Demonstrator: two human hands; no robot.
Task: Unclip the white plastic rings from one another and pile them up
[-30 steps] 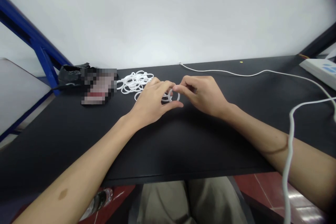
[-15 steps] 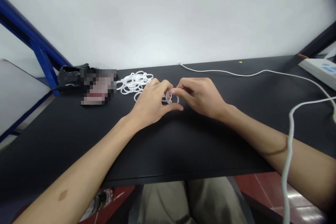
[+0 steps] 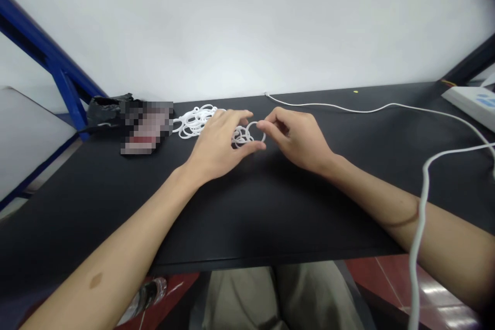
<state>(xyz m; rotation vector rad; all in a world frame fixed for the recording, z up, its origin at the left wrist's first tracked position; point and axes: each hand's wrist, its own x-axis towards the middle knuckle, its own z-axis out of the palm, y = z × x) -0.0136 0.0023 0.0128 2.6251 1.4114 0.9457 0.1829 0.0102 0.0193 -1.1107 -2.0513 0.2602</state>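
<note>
A thin white ring (image 3: 264, 137) is pinched between the thumb and forefinger of my right hand (image 3: 300, 136). My left hand (image 3: 216, 144) hovers just left of it, thumb and fingers spread, with nothing gripped between them. In the gap of the left hand shows a small cluster of white rings (image 3: 240, 136); whether it is linked to the held ring I cannot tell. Behind the left hand lies a loose pile of white rings (image 3: 191, 125), partly covered by the fingers.
Black plastic wrapping (image 3: 102, 113) and a pixelated pinkish item (image 3: 147, 129) lie at the left of the black table (image 3: 270, 216). A white cable (image 3: 348, 109) runs along the back. Another thick white cable (image 3: 423, 206) hangs across my right forearm. At far right sits a white box (image 3: 469, 103).
My left hand has opened wider and shifted slightly left, away from the ring. My right hand keeps its pinch, and more of the ring and the cluster shows now.
</note>
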